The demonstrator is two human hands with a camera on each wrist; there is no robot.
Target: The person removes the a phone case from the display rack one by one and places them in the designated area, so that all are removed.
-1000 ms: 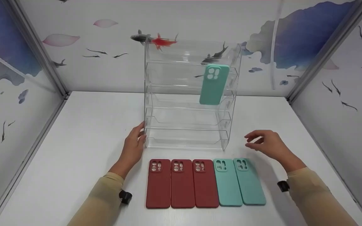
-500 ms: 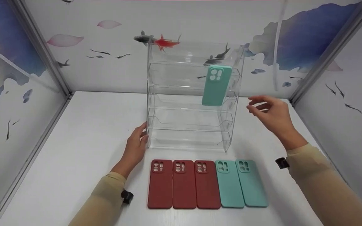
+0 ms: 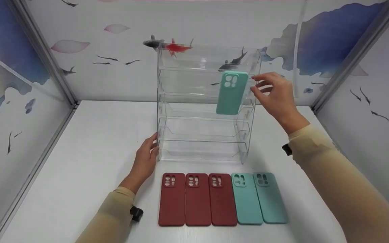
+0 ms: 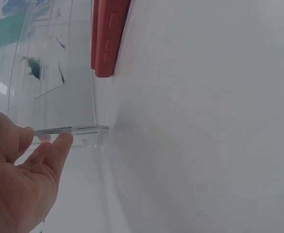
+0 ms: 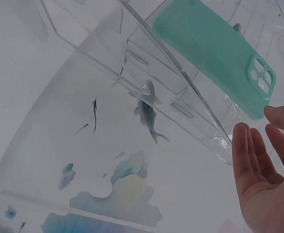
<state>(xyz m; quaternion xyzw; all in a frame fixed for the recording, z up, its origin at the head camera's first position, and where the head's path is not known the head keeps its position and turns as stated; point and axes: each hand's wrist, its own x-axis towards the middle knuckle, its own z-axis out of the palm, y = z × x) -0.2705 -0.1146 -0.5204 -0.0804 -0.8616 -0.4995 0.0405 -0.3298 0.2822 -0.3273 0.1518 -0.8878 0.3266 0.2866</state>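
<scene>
A clear acrylic display rack (image 3: 203,140) with several tiers stands upright on the white table. My left hand (image 3: 144,158) pinches the rack's left side panel low down; in the left wrist view the thumb and fingers (image 4: 59,150) lie on either side of its edge. One mint-green phone case (image 3: 231,96) leans in an upper tier at the right, its camera cutouts at the top. My right hand (image 3: 275,98) is raised beside the rack's right panel with thumb and fingers apart and nothing between them. In the right wrist view its thumb is close to the corner of the mint case (image 5: 219,58).
In front of the rack lies a row of phone cases: three red ones, the middle red case (image 3: 198,206) among them, then two mint ones, the outer mint case (image 3: 274,206) at the right end. Printed walls (image 3: 113,77) enclose the table (image 3: 89,152) at back and sides.
My right hand has risen from low beside the rack to the height of the mint case, then moved left toward it. The left hand keeps its place on the rack.
</scene>
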